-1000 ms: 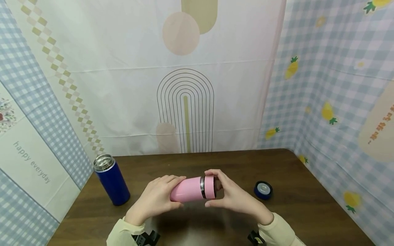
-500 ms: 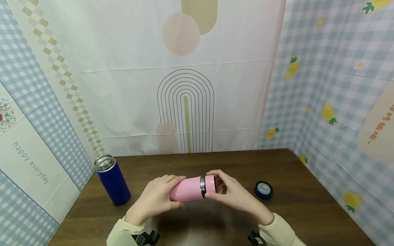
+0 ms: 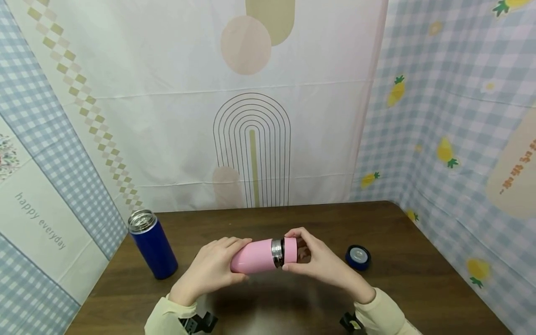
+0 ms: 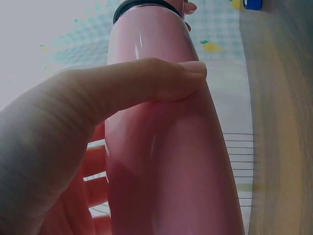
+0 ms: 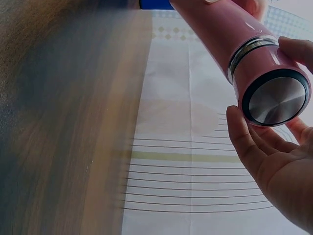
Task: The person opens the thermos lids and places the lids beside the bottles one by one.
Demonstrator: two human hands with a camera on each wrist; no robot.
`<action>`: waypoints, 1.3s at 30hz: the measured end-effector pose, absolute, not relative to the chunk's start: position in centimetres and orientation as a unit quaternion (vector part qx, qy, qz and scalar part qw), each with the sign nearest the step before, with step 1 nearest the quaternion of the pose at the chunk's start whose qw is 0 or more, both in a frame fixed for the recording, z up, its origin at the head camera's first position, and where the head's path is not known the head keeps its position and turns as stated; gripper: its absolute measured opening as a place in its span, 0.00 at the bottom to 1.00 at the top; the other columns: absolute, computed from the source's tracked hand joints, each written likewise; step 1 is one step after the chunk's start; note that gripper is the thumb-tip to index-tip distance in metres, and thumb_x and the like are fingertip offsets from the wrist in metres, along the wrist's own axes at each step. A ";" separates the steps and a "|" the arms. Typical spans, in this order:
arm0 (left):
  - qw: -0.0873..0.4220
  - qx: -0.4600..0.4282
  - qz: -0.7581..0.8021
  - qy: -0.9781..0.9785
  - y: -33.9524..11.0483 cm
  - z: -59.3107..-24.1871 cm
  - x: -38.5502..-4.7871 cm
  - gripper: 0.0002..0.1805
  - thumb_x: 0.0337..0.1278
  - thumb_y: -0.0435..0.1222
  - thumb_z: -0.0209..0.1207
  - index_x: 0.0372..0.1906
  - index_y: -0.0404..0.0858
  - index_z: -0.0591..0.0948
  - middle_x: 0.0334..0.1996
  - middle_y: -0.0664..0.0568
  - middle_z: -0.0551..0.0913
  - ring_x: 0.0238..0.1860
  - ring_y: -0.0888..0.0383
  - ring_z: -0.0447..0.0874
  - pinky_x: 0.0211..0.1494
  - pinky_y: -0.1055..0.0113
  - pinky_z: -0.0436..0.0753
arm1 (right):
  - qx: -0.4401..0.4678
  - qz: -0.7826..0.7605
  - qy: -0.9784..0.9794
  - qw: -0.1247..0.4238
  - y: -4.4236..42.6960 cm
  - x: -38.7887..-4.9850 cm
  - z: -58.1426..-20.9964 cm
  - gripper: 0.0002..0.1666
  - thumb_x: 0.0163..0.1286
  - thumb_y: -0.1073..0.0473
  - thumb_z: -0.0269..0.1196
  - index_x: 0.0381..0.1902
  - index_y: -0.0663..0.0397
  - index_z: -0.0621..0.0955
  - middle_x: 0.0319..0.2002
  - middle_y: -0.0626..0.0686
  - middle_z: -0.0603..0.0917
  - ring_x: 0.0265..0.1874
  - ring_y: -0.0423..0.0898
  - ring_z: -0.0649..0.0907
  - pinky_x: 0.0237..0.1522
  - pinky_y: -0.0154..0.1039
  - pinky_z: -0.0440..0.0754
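Observation:
A pink thermos bottle (image 3: pixel 253 257) is held nearly level above the table, its steel neck (image 3: pixel 277 253) pointing right. My left hand (image 3: pixel 213 265) grips its body, with the thumb across the near side in the left wrist view. My right hand (image 3: pixel 318 258) pinches the pink lid (image 3: pixel 290 250) between thumb and fingers. In the head view a gap shows between lid and body, baring the neck; whether they still touch cannot be told. The lid's brushed metal top (image 5: pixel 277 100) faces the right wrist camera.
A blue thermos bottle (image 3: pixel 154 246) without its lid stands upright at the left of the brown table (image 3: pixel 335 223). A round blue lid (image 3: pixel 358 257) lies on the table to the right of my right hand. Patterned cloth hangs behind and at both sides.
My right hand has closed its thumb onto the pink lid and shifted slightly right with it. More of the steel neck shows now. The left hand and bottle body stay almost still.

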State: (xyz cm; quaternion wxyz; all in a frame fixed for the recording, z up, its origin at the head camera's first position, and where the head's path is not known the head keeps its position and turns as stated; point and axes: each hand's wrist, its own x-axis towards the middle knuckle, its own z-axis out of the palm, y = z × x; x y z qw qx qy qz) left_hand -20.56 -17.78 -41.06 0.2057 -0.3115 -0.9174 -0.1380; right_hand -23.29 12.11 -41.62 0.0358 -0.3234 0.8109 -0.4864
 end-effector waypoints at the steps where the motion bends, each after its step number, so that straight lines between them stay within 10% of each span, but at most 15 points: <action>1: 0.207 -0.312 -0.138 -0.917 -17.8 -41.1 -20.6 0.44 0.29 0.53 0.80 0.61 0.46 0.81 0.49 0.57 0.85 0.47 0.56 0.83 0.45 0.55 0.82 | -0.324 -0.486 0.811 0.037 12.2 -23.3 -41.6 0.35 0.61 0.49 0.75 0.61 0.44 0.70 0.45 0.52 0.79 0.36 0.47 0.83 0.40 0.39 0.84; 13: 0.196 -0.319 -0.134 -0.917 -17.6 -40.7 -20.9 0.43 0.33 0.54 0.78 0.62 0.46 0.80 0.51 0.57 0.84 0.48 0.56 0.83 0.46 0.55 0.82 | -0.329 -0.478 0.814 0.022 12.9 -23.1 -41.1 0.36 0.58 0.50 0.77 0.59 0.43 0.71 0.45 0.50 0.80 0.37 0.46 0.82 0.40 0.43 0.84; 24: 0.199 -0.293 -0.152 -0.923 -19.2 -41.0 -20.3 0.43 0.31 0.53 0.80 0.61 0.46 0.80 0.51 0.58 0.85 0.48 0.58 0.84 0.45 0.55 0.83 | -0.279 -0.406 0.860 -0.137 19.3 -24.2 -40.8 0.38 0.53 0.56 0.80 0.58 0.46 0.73 0.45 0.47 0.78 0.34 0.40 0.81 0.36 0.37 0.81; 39: 0.208 -0.280 -0.158 -0.924 -19.8 -40.5 -20.3 0.43 0.31 0.52 0.81 0.61 0.49 0.80 0.50 0.58 0.85 0.46 0.59 0.84 0.43 0.56 0.83 | -0.236 -0.422 0.866 -0.124 21.9 -24.2 -39.9 0.38 0.58 0.54 0.77 0.60 0.49 0.70 0.49 0.51 0.77 0.36 0.44 0.82 0.38 0.35 0.81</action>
